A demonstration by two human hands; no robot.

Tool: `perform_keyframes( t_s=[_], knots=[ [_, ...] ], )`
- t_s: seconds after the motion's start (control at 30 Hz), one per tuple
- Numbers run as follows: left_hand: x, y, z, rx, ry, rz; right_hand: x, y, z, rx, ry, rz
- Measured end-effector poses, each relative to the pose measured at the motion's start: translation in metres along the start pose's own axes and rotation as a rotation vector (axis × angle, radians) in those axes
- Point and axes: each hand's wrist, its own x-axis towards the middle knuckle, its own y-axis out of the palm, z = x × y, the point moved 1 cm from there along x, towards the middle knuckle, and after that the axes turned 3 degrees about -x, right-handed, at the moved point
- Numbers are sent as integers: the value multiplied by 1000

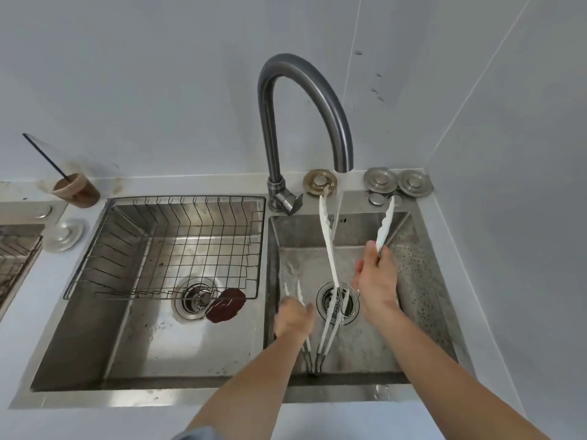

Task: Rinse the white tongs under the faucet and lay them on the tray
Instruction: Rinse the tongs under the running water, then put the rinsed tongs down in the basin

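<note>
Water runs from the grey gooseneck faucet [305, 100] into the right sink basin [422, 281]. A pair of white tongs [327, 242] stands spread wide over the drain, hinge low near the front wall. Its left arm reaches up into the stream. My right hand [376, 281] is closed around its right arm, whose tip points up near the back rim. My left hand [292, 317] grips a second pair of white tongs [293, 289], with the two tips showing above my fingers. More white tong parts lie over the drain; how many I cannot tell.
The left basin holds a wire rack tray [104, 249], a drain strainer [195, 298] and a dark red scrap [225, 304]. A cup of brown drink with a straw [76, 190] stands at the back left. Round metal stoppers [398, 182] sit behind the right basin.
</note>
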Motion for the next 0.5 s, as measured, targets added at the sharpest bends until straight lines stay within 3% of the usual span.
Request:
perform_keyframes(
  t_s=[0.1,0.5],
  knots=[
    [5,22,17,4,-72,88,0,0,-5,9,22,18],
    [33,42,25,49,-148,24,13,12,-16,28,55,-4]
  ],
)
